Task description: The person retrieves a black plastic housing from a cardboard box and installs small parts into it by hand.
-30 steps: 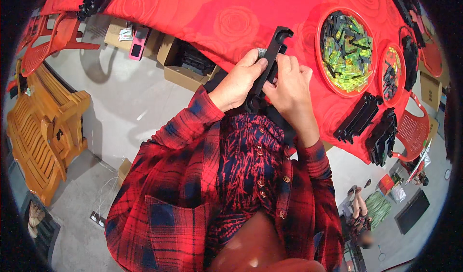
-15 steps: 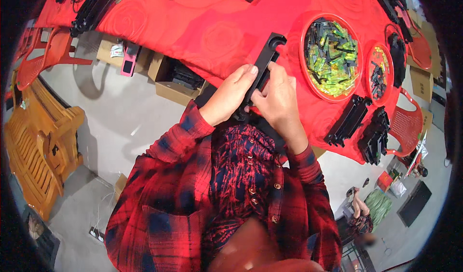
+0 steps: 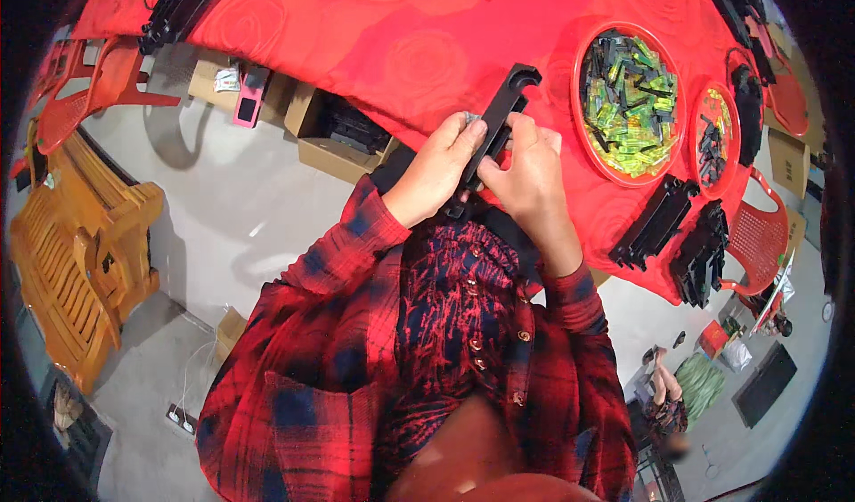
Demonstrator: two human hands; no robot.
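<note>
Fingers of our left hand [image 3: 434,172] grip the black bar [image 3: 498,114], while our right hand [image 3: 533,179] curls against its right side; whether it pinches anything, we cannot tell. We judge the bar light, stiff plastic, best held mid-length. It slants between both hands, upper middle of the frame, left of the red bowl [image 3: 577,114].

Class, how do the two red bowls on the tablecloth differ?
The left bowl looks larger; the right bowl looks smaller.
The left bowl is heaped with yellow-green and black pieces; the right bowl holds a sparser, mostly dark scatter.
Both are red, rounded and rest on the red tablecloth.
</note>
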